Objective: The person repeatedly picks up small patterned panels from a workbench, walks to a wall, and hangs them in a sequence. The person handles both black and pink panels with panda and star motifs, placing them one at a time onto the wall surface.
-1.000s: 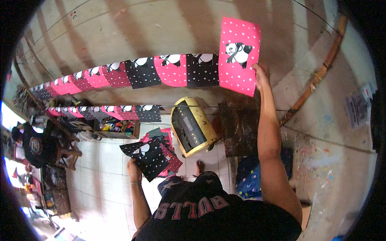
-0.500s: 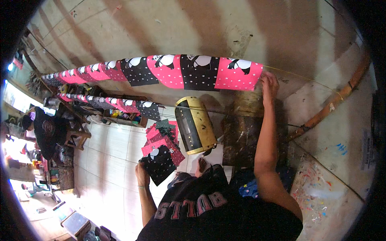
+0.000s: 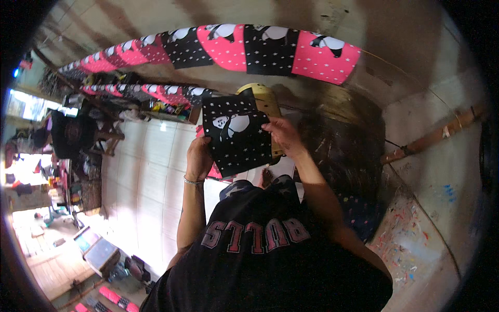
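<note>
Both hands grip a black panda-print sheet [image 3: 236,136] below the hanging row of pink and black sheets [image 3: 244,48]. The left hand [image 3: 199,156] pinches its lower left edge, and the right hand [image 3: 283,136] clasps its right edge, in front of the yellow machine [image 3: 264,99].

A bare wall [image 3: 156,15] of grey-brown plaster, stained in patches, fills the top of the view. Two lines of pink and black sheets [image 3: 270,49] hang along it, the lower line [image 3: 156,93] running off to the left. The floor [image 3: 140,182] is pale tile in long rows. At the right, a surface [image 3: 416,244] is speckled with paint, and a brown pole [image 3: 431,136] slants above it. Bright daylight comes in at the far left, where a dark seat [image 3: 99,140] and clutter stand.
</note>
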The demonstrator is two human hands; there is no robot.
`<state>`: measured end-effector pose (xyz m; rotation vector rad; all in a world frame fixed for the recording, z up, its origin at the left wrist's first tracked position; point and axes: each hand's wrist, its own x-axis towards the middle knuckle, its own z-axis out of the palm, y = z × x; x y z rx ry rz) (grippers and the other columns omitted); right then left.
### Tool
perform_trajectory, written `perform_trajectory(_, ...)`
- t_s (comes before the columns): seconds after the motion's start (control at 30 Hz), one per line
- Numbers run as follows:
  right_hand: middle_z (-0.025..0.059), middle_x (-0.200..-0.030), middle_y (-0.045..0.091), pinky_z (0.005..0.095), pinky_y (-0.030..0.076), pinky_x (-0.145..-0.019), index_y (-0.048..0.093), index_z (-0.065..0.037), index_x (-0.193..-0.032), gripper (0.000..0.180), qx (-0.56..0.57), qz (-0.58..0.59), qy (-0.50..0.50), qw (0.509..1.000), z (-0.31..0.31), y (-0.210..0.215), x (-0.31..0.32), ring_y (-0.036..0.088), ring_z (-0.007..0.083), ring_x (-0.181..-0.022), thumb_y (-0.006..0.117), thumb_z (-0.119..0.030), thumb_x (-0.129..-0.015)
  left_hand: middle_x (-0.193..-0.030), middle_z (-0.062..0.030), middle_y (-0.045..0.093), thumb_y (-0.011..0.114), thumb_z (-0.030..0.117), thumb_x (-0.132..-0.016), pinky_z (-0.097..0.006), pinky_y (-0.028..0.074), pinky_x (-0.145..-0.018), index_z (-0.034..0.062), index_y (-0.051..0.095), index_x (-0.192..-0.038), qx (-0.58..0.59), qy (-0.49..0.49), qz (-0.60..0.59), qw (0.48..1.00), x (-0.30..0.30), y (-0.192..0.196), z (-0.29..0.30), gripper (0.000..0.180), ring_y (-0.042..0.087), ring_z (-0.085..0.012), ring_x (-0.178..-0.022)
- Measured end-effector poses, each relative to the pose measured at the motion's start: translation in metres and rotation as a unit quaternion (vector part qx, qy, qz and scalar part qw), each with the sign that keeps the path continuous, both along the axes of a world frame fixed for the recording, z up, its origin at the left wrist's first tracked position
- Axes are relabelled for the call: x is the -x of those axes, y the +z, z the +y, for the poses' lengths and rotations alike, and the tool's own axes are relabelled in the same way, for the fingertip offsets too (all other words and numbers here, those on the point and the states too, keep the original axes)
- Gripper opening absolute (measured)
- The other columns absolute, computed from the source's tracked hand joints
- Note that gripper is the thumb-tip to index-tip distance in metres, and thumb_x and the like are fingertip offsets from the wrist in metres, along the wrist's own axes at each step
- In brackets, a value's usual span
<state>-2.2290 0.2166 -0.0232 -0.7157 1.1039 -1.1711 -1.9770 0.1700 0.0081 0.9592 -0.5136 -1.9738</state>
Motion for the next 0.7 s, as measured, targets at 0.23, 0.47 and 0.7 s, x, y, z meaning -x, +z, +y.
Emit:
perform_trajectory(0.23, -0.0026, -0.067, 0.056, 0.0228, 0.039, -0.055, 0.064, 0.001, -0.080, 0.011, 0.072, 0.190, -0.055, 0.977, 0.020, 0.040, 0.016, 0.048, 0.0043, -0.064, 0.063, -0.009, -0.080, -0.109, -0.0119, 0.059, 0.043, 0.031, -0.090, -0.037, 0.044, -0.087, -0.0003, 0.048, -0.119, 0.134, -0.164, -0.047, 0.976, 0.004, -0.046, -0.001, 0.043, 0.057, -0.0246, -0.098)
perform_trajectory(0.47, 0.0121, -0.078, 0.064, 0.0333, 0.045, -0.070, 0.067, -0.006, -0.083, 0.023, 0.094, 0.480, -0.117, 0.864, 0.038, 0.176, 0.147, 0.059, 0.0215, -0.073, 0.066, -0.027, -0.076, -0.121, -0.0228, 0.052, 0.036, 0.037, -0.092, -0.044, 0.040, -0.098, -0.0018, 0.041, -0.125, 0.079, -0.141, 0.024, 0.987, 0.007, -0.055, -0.001, 0.051, 0.053, -0.0339, -0.109)
perform_trajectory(0.7, 0.0029, -0.089, 0.059, 0.0273, 0.043, -0.080, 0.058, -0.003, -0.095, 0.020, 0.250, 0.115, -0.369, 0.888, 0.058, 0.225, 0.244, 0.055, 0.0165, -0.083, 0.064, -0.012, -0.078, -0.117, -0.0194, 0.056, 0.040, 0.046, -0.091, -0.039, 0.044, -0.091, 0.0014, 0.045, -0.123, 0.092, -0.126, 0.011, 0.988, 0.015, -0.057, 0.001, 0.055, 0.058, -0.0301, -0.103)
